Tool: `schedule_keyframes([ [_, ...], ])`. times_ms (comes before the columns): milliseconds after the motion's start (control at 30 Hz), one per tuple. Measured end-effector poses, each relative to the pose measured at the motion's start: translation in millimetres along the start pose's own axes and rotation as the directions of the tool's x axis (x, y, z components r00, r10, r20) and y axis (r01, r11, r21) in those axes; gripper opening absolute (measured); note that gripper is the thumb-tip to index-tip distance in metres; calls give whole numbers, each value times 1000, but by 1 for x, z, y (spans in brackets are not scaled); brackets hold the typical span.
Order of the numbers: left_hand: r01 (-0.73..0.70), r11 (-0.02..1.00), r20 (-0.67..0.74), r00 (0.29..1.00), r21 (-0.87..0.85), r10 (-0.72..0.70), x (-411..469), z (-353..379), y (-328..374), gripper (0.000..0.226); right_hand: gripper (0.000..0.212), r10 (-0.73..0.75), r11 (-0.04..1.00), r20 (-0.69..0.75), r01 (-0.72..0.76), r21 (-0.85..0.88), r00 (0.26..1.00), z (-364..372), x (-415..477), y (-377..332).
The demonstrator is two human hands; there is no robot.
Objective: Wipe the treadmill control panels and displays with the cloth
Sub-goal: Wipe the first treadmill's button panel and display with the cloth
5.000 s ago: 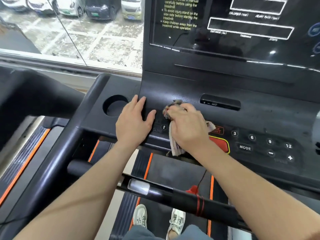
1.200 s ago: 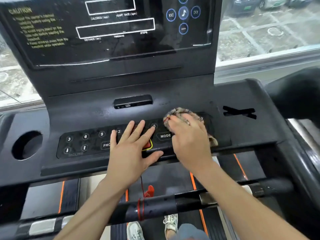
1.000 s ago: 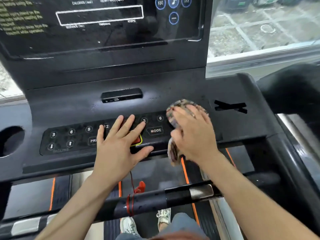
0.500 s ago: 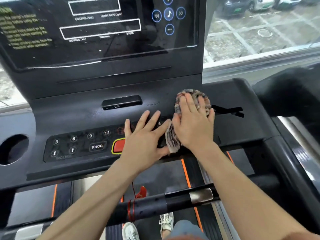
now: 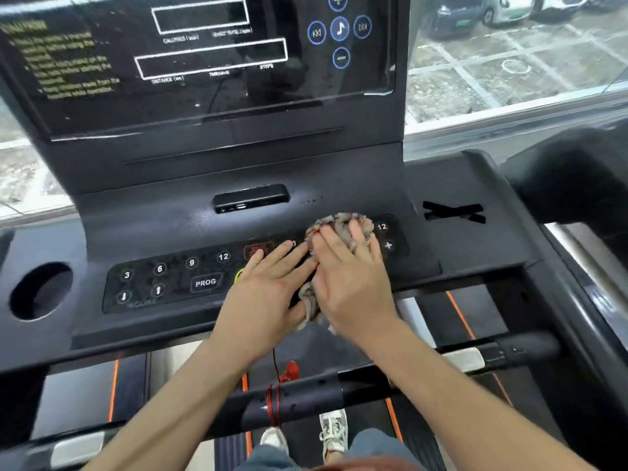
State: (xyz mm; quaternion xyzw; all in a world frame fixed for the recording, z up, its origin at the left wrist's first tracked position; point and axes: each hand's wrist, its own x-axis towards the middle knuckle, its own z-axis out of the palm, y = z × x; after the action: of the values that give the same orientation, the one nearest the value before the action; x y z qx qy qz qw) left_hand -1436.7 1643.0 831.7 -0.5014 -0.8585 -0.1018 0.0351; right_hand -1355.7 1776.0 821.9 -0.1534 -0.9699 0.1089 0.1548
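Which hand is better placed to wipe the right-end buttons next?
Right. The right hand presses the cloth beside the right 12 button; the left hand lies flat and bare on the panel.

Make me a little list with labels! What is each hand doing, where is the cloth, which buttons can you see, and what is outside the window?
left hand: flat, fingers straight, resting on the button panel beside the cloth
right hand: fingers straight, pressing the cloth down
cloth: bunched under the right hand, one end hanging over the panel's front edge
buttons showing: PROG button, numbers 3, 6, 9, 12, two arrows
display: dark
window: parked cars outside
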Motion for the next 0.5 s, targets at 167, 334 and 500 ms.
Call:
schedule_keyframes([
  [167,203,974,2,979,105,-205,-9,3,9,71,55,124,988,-45,-127,-85,991,-16,12,54],
  [334,61,993,17,998,105,-64,-6,13,27,52,60,230,971,-69,-234,-48,971,-8,18,35],
  [500,-7,994,5,1000,113,6,-19,1,-13,57,63,191,978,120,-199,57,974,-12,28,9],
])
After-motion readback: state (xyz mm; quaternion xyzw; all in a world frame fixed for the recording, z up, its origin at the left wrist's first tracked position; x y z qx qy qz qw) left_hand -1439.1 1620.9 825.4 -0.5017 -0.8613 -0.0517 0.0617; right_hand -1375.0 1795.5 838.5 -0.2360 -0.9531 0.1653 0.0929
